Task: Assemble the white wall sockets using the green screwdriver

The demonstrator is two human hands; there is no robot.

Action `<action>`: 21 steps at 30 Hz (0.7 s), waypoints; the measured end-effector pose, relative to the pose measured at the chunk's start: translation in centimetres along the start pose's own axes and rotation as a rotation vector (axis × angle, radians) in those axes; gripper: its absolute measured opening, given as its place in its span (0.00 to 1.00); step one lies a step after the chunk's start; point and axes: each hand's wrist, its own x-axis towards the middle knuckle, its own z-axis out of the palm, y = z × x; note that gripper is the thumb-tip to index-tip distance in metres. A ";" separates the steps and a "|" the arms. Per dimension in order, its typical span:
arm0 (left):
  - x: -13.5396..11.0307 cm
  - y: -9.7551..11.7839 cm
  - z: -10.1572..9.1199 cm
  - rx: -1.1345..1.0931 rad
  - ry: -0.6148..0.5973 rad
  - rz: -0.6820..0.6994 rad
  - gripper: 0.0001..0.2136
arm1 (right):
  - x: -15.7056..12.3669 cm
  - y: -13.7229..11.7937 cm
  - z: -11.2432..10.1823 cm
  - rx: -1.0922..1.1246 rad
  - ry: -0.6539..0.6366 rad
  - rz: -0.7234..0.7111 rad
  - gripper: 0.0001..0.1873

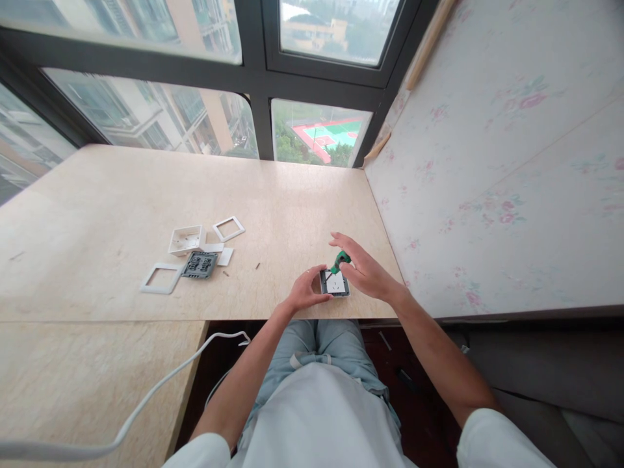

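A wall socket (336, 284) with a white face and dark grey frame lies at the counter's front edge. My left hand (308, 289) grips its left side, thumb at the near edge and fingers at the far edge. In my right hand (363, 268) is a green-handled screwdriver (340, 261), held between thumb and fingers, with some fingers extended. The screwdriver slants down to the left, its tip at the socket's left side. Whether the tip sits in a screw is too small to tell.
Left on the counter (292, 201) lie a white back box (187, 240), a dark grey socket module (199, 265), two white frames (160, 278), white plates (225, 256) and small screws (258, 265). A white cable (160, 383) crosses the lower left. A papered wall (511, 162) borders the right.
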 end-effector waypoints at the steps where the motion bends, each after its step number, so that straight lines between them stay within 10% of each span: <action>1: 0.0 0.0 0.0 -0.002 0.001 0.000 0.40 | -0.1 0.0 -0.1 0.064 -0.033 0.012 0.27; 5: 0.0 0.1 -0.1 -0.011 -0.003 0.003 0.40 | -0.1 -0.3 -0.1 0.196 -0.082 0.004 0.27; 13: 0.0 -0.1 0.0 -0.012 0.005 0.008 0.40 | 0.5 -0.2 0.0 -0.325 0.057 0.015 0.13; 21: 0.0 0.2 -0.1 -0.009 0.000 0.009 0.40 | -0.1 -0.1 -0.4 0.031 -0.076 -0.057 0.29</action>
